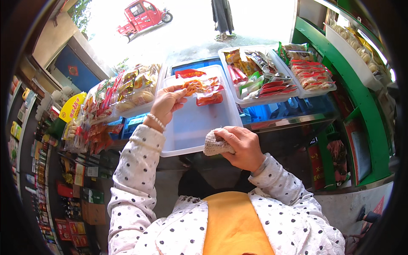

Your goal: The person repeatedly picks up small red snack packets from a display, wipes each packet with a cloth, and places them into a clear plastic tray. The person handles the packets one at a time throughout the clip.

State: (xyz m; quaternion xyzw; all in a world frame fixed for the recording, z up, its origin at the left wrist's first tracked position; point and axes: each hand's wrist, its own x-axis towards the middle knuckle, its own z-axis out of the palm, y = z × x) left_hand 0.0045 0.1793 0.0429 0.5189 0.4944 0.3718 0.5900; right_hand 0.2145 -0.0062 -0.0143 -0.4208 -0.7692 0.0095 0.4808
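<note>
My left hand (169, 103), with a beaded bracelet at the wrist, pinches a clear snack packet with orange-red food (192, 87) over the far part of a white plastic tray (191, 127). Several red and clear snack packets (209, 99) lie at that tray's far end, close to the pinched one. In my right hand (244, 146) is a folded beige cloth (216, 143), gripped just above the tray's near right corner. The near part of the tray shows its bare, slightly marked bottom.
White bins of packaged snacks stand left (134, 110) and right (267, 100) of the tray, on a glass-topped counter (287, 122). Another snack bin (314, 94) is farther right, beside a green shelf frame (341, 60). Stocked shelves (41, 153) line the left. Outside is a red three-wheeled vehicle (145, 16).
</note>
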